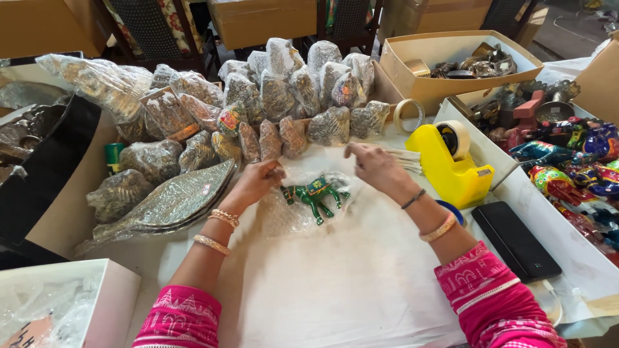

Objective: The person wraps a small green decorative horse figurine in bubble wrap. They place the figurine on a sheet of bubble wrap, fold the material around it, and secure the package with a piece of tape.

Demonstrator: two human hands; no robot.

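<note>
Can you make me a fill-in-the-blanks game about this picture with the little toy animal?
1. The small animal figure is mostly ____ in colour.
2. It lies on clear ____ wrap.
3. The tape dispenser is ____.
4. The flat phone lies nearest the ____ hand.

Missing words: green; bubble; yellow; right

Centre: toy horse [315, 193] on bubble wrap [290, 216] on counter [361, 290]
Behind: wrapped bundles [277, 96]
Right: tape dispenser [451, 164], phone [516, 240] nearer
Far right: open box [451, 55]
</note>
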